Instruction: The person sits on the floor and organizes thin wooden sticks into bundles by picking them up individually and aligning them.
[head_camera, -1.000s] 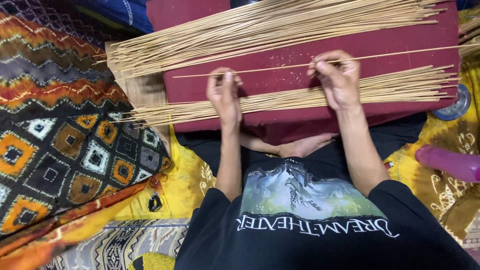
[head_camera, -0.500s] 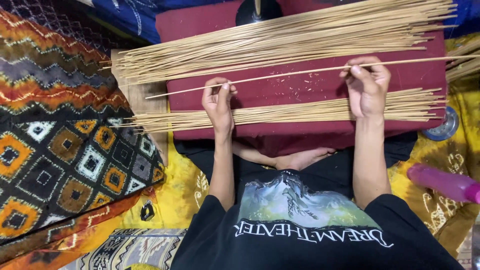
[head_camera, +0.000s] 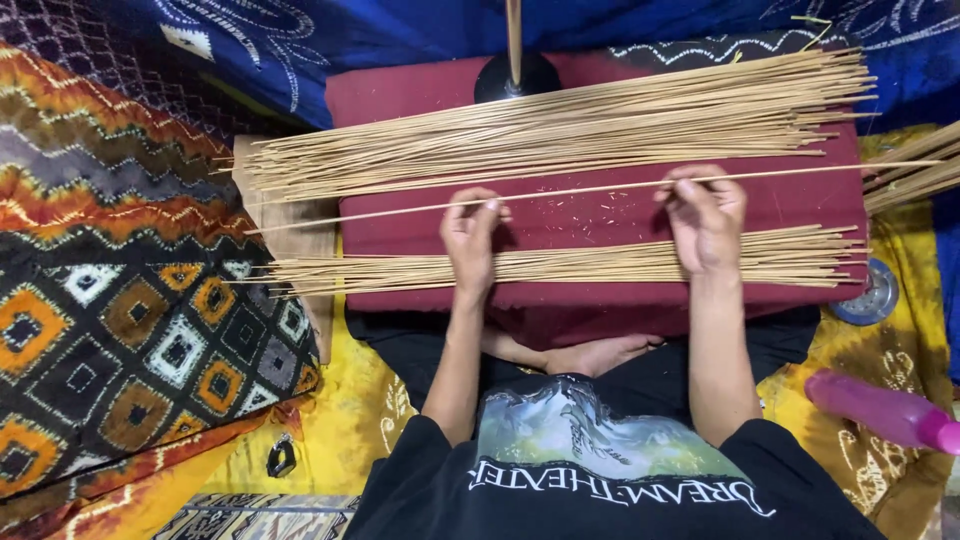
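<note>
Both hands have slid apart; left hand (head_camera: 470, 232) and right hand (head_camera: 706, 212) pinch one stick (head_camera: 580, 190) mid-frame, between the big upper pile (head_camera: 560, 130) and the smaller lower pile (head_camera: 600, 265).

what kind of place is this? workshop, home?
Likely a home floor workspace for handcraft: patterned batik cloths spread all round, a maroon board across the seated person's lap, and piles of thin bamboo sticks on it.

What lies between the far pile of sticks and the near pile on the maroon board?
In the head view, between the far pile and near pile: the single stick both hands pinch, over bare maroon board.
</note>
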